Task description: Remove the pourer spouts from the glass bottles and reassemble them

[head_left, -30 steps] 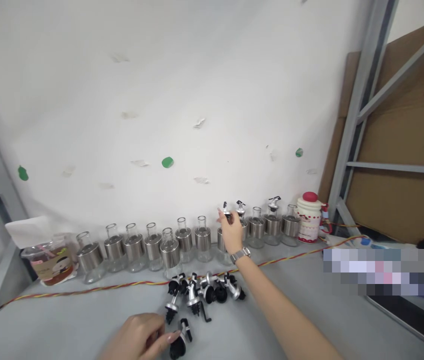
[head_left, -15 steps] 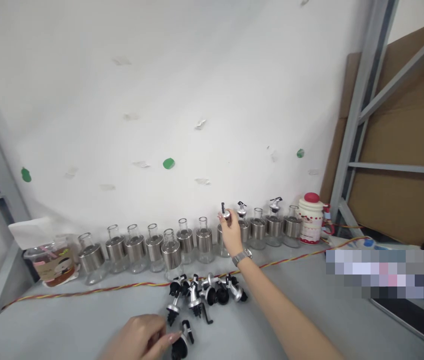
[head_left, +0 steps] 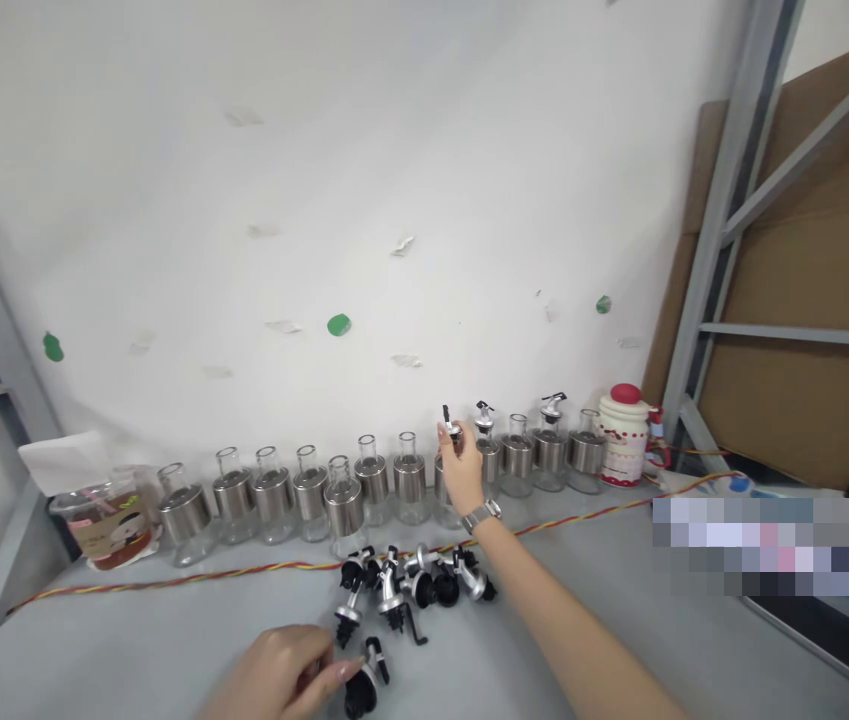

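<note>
My right hand [head_left: 461, 470] is closed around a pour spout [head_left: 447, 415] with a black tip and silver collar. It holds this spout at the mouth of a glass bottle [head_left: 446, 508] with a steel band; my fingers hide the bottle's neck. Low in the view, my left hand [head_left: 281, 672] has curled fingers and a thumb stretched out apart from them. That thumb reaches the edge of a loose black and silver pour spout [head_left: 361, 690], with nothing seen between thumb and fingers. Several more pour spouts [head_left: 391, 600] lie heaped between my hands.
Several open steel-banded bottles [head_left: 310, 495] stand along the white wall. Two bottles to the right carry spouts [head_left: 485, 418]. A twisted red-yellow cord [head_left: 244, 575] crosses the table [head_left: 131, 650]. A drink container [head_left: 113, 530] sits left, a red-capped white jar [head_left: 624, 440] right.
The spout in my right hand sits slightly lower between the fingers. My left hand and the loose spouts have hardly moved. The camera view has shifted a little.
</note>
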Tool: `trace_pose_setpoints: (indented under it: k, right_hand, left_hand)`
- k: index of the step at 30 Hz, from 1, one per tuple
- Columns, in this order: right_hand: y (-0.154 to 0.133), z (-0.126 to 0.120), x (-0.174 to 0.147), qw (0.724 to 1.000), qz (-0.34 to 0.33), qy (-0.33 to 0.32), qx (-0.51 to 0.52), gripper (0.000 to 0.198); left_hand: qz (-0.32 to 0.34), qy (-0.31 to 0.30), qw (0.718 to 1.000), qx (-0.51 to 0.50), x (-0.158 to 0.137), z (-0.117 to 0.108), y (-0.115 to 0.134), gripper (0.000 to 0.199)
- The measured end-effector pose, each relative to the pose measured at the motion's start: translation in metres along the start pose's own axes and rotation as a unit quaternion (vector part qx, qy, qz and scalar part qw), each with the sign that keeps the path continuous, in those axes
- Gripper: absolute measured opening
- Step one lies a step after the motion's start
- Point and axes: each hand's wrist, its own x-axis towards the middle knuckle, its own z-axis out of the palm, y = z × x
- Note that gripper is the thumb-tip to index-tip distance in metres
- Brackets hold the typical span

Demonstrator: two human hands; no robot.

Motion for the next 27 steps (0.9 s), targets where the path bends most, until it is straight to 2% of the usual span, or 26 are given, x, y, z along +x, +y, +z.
trace_pose_setpoints:
  k: [12, 20, 27]
  right_hand:
    - [-0.003, -0.003, 0.007, 0.999, 0.009, 0.001, 0.046, 0.033]
    - [0.003, 0.001, 0.015, 0.998, 0.007, 0.013, 0.062, 0.037]
    - [0.005, -0.001, 0.017, 0.999, -0.027, 0.001, 0.039, 0.033]
  left_hand:
    - [-0.002, -0.009, 1.000, 0.002, 0.001, -0.002, 0.001, 0.046]
    - [-0.001, -0.014, 1.000, 0.001, -0.001, -0.002, 0.003, 0.047]
    - [-0.004, -0.014, 1.000, 0.003, 0.001, -0.002, 0.002, 0.047]
